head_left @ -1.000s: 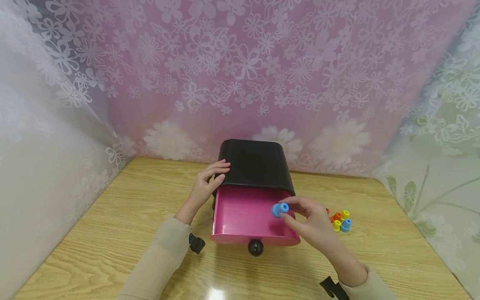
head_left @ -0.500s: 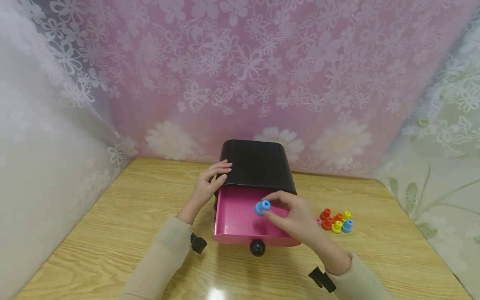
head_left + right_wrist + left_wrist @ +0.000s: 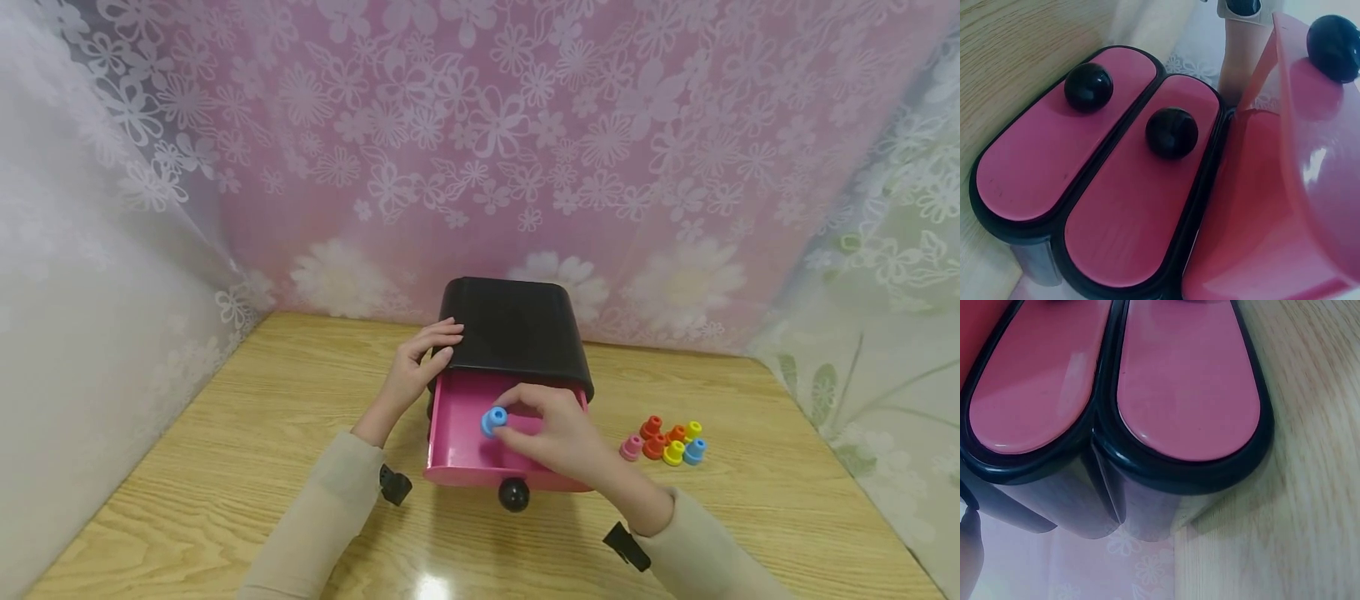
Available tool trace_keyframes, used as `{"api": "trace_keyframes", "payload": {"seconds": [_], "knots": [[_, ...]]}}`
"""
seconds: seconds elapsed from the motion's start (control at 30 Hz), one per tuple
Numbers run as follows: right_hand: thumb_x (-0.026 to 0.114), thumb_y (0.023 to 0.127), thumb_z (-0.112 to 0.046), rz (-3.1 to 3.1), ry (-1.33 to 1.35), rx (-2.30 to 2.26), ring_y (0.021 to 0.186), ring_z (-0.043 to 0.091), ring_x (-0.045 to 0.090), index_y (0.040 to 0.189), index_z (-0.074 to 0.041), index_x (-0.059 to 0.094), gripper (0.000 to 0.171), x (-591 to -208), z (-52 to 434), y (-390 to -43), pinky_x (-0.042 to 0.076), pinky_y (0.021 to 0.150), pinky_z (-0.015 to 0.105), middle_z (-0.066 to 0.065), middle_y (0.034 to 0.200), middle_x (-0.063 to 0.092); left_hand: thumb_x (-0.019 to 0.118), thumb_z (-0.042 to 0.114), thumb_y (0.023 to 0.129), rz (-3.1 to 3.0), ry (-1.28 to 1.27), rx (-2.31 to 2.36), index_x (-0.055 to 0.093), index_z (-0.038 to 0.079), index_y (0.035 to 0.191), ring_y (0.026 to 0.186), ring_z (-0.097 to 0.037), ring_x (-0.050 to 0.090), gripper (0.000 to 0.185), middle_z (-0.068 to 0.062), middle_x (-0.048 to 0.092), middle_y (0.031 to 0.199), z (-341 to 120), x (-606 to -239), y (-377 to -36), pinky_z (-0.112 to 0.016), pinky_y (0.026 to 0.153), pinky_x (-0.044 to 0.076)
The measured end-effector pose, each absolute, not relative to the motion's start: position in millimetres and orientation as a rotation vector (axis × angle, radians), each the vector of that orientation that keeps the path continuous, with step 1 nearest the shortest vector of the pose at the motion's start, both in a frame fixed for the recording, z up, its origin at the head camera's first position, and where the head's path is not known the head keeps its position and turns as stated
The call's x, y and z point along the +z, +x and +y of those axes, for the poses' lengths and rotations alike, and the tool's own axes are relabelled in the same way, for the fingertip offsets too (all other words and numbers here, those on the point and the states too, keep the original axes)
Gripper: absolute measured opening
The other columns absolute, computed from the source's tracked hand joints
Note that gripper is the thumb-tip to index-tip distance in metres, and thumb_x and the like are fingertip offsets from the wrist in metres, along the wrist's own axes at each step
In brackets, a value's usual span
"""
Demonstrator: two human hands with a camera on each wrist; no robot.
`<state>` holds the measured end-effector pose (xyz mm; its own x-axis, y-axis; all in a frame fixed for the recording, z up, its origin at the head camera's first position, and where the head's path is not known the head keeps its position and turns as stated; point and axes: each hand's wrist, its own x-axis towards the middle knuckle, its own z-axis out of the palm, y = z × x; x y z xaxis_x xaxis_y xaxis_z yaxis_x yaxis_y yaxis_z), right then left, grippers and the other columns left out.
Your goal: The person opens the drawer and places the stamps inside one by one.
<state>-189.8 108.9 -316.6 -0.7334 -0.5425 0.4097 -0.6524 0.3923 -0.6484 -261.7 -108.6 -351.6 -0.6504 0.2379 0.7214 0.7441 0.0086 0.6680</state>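
Note:
In the head view a black mini drawer cabinet point(image 3: 513, 323) stands on the table, its pink top drawer point(image 3: 456, 433) pulled out. My left hand point(image 3: 411, 362) rests on the cabinet's upper left edge, fingers extended over the top. Above the drawer my right hand point(image 3: 558, 433) pinches a small blue stepped plastic peg point(image 3: 492, 421) between thumb and finger; the peg has a hole in its end. Two closed drawer fronts with round black knobs point(image 3: 1171, 133) show below the open drawer in the right wrist view. Neither wrist view shows the blue peg.
Right of the cabinet, several similar pegs stand grouped on the wooden table point(image 3: 750, 500): a pink peg point(image 3: 632, 447), red ones, yellow ones and another blue peg point(image 3: 695, 451). The open drawer's black knob point(image 3: 513, 494) juts forward. Floral cloth point(image 3: 480, 150) hangs behind and at both sides.
My right hand has carried the blue peg leftward over the drawer, from its right side toward the middle. The grouped pegs are now uncovered. My left hand stays in place.

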Motion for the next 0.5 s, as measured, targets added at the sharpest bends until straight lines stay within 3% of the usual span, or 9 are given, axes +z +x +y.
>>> {"api": "trace_keyframes", "payload": {"seconds": [0.5], "knots": [[0.07, 0.076, -0.013, -2.629, 1.25, 1.119, 0.08, 0.005, 0.059, 0.085, -0.011, 0.062, 0.012, -316.0, 97.7, -191.8, 0.048, 0.078, 0.026, -0.01, 0.079, 0.06, 0.048, -0.014, 0.081, -1.867, -1.006, -1.694, 0.056, -0.017, 0.101, 0.119, -0.039, 0.034, 0.022, -0.031, 0.049, 0.115, -107.4, -352.7, -263.1, -0.044, 0.1, 0.026]]}}
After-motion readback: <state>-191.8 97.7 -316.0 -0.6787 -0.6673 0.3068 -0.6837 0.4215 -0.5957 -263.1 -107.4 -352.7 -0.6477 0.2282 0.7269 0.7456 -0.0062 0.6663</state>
